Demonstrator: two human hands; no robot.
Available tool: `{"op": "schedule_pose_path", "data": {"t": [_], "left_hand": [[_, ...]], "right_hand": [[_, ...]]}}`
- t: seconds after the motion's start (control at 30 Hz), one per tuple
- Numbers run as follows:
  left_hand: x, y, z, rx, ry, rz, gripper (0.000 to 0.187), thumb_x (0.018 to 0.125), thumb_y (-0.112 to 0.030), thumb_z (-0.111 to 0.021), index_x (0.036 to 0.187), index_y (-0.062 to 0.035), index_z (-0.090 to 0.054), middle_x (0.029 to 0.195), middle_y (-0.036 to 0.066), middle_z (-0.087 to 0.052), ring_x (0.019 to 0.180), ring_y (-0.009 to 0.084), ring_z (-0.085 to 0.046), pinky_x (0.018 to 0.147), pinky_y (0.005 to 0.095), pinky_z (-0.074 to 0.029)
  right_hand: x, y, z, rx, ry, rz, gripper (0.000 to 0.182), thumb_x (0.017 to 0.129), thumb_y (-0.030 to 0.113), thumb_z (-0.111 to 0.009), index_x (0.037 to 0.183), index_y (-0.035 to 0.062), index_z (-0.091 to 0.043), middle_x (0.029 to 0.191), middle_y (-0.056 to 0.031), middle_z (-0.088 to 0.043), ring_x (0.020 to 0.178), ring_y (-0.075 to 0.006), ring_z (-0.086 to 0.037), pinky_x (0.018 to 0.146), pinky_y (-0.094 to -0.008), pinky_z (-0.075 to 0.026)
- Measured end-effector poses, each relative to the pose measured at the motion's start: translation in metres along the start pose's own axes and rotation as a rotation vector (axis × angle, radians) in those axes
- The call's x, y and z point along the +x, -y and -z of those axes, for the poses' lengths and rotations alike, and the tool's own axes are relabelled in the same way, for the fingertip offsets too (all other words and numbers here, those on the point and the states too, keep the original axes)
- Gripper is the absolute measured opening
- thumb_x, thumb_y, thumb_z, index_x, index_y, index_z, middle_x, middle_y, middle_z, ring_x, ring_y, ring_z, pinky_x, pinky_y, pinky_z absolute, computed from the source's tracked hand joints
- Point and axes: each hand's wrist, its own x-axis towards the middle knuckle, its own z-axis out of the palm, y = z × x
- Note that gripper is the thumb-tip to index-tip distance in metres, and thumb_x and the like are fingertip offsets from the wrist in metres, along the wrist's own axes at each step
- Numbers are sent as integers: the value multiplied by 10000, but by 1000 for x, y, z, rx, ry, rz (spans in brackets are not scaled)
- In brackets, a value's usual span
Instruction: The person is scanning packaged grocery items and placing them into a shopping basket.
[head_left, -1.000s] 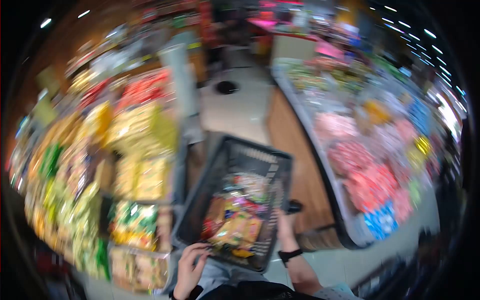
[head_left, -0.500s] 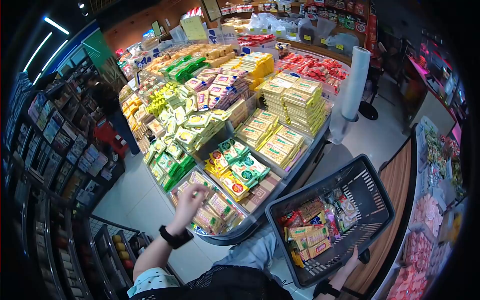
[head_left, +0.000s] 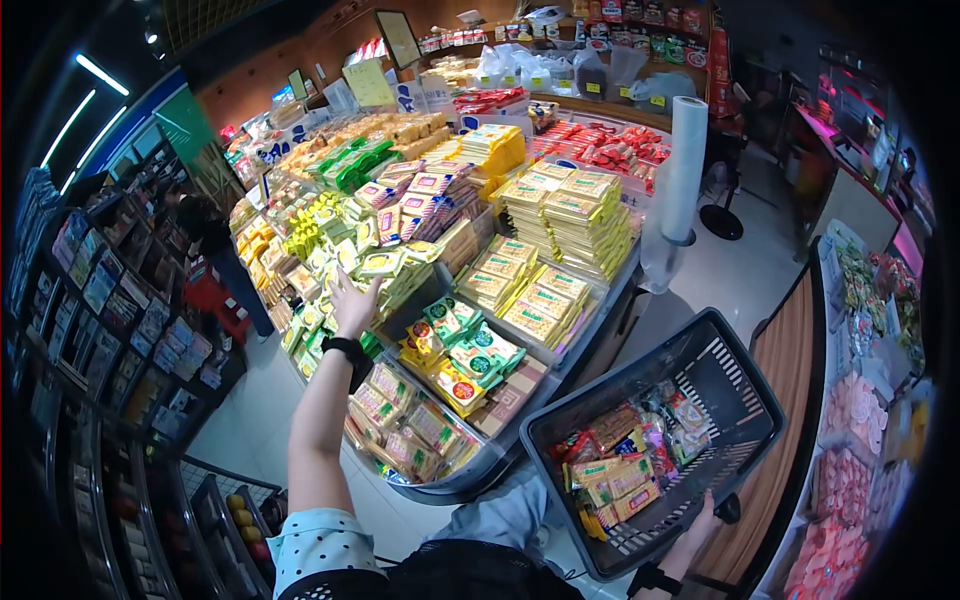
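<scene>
My left hand (head_left: pixel 355 308) is stretched out over the snack display, fingers spread and nothing in them. Its fingertips are right at the loose pile of small pale yellow-green packets (head_left: pixel 383 262). Green and yellow packs (head_left: pixel 484 357) lie in a compartment to the right of that wrist, and clear-wrapped biscuit packs (head_left: pixel 408 448) fill the one in front. At the lower right, my right hand (head_left: pixel 703 525) grips the near edge of a dark grey shopping basket (head_left: pixel 742 405), partly hidden behind it. Inside the basket are several yellow biscuit packs (head_left: pixel 615 485) and other wrapped snacks.
Tall stacks of yellow-edged packs (head_left: pixel 580 205) stand at the display's right. Beyond them is a roll of clear plastic bags (head_left: pixel 687 165). Shelves line the left, where a person (head_left: pixel 205 225) stands near a red basket (head_left: pixel 215 297). Another counter (head_left: pixel 780 375) runs along the right.
My left hand has moved forward and up, from above the clear-wrapped biscuit packs to the yellow-green pile, and its fingers have spread. The right hand still holds the basket; the view has shifted slightly.
</scene>
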Motion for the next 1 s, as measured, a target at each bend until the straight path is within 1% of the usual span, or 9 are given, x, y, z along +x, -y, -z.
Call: {"op": "schedule_pose_path", "data": {"t": [0.13, 0.2, 0.23, 0.3, 0.4, 0.6, 0.83, 0.97, 1.0], "left_hand": [[32, 14, -40, -30, 112, 283, 971, 689, -727, -335, 1344, -87, -13, 1351, 282, -25, 1237, 461, -49, 986, 534, -105], [72, 64, -80, 111, 24, 46, 974, 677, -739, -337, 1347, -100, -36, 1366, 247, -32, 1249, 433, -41, 968, 566, -110], [36, 9, -45, 90, -17, 206, 962, 677, -741, -335, 1348, -105, -68, 1371, 233, -42, 1254, 419, -39, 963, 575, -111], [66, 47, -66, 182, -16, -123, 940, 681, -735, -339, 1349, -120, -94, 1376, 219, -41, 1256, 414, -31, 950, 592, -117], [37, -5, -41, 153, 104, 74, 1026, 612, -789, -341, 1354, -141, -52, 1391, 179, -32, 1276, 352, -42, 923, 635, -76], [26, -16, -51, 516, 59, 58, 1074, 556, -726, -513, 1351, -153, -73, 1388, 162, -99, 1272, 336, -103, 916, 651, -52], [19, 5, -58, 447, -113, -207, 831, 686, -528, -560, 1332, -180, -171, 1324, 154, -269, 1202, 339, -266, 878, 610, -233], [50, 43, -73, 315, -186, -507, 722, 755, -436, -529, 1326, -145, -198, 1319, 169, -271, 1194, 338, -277, 884, 567, -269], [24, 15, -57, 364, -105, -340, 743, 744, -452, -535, 1323, -123, -206, 1320, 176, -266, 1198, 336, -276, 891, 553, -275]], "right_hand": [[-16, 19, -12, 2, 9, -75, 448, 744, 73, -600, 1137, -27, -410, 1096, -108, -501, 943, -203, -515, 816, -301, -411], [-40, 40, -20, 77, 71, -91, 432, 744, 76, -604, 1125, -19, -425, 1084, -88, -504, 924, -180, -516, 795, -292, -415], [-25, 20, -11, 112, 73, -49, 342, 747, 85, -603, 1046, -23, -479, 971, -82, -540, 806, -161, -537, 692, -273, -433], [-15, 7, -3, 106, 28, 14, 224, 755, 96, -597, 940, -10, -527, 808, -60, -570, 647, -126, -545, 552, -239, -441], [-35, 40, -22, 49, -3, -66, 148, 764, 91, -587, 867, 27, -502, 684, -13, -540, 539, -81, -497, 477, -196, -402], [-7, 4, -3, -37, -19, -12, 582, 733, 91, -606, 1171, -55, -252, 1061, -145, -493, 911, -183, -510, 798, -273, -401], [-7, 3, -2, -43, -22, -61, 664, 732, 104, -614, 1218, -64, -194, 1100, -161, -470, 963, -197, -487, 852, -283, -365], [-14, 15, -8, -76, -49, -14, 528, 733, 92, -612, 1150, -69, -331, 1050, -140, -506, 918, -191, -511, 818, -274, -387], [-17, 18, -9, -93, -26, 18, 471, 733, 87, -612, 1115, -70, -384, 1027, -132, -520, 898, -189, -519, 802, -272, -396]]}}
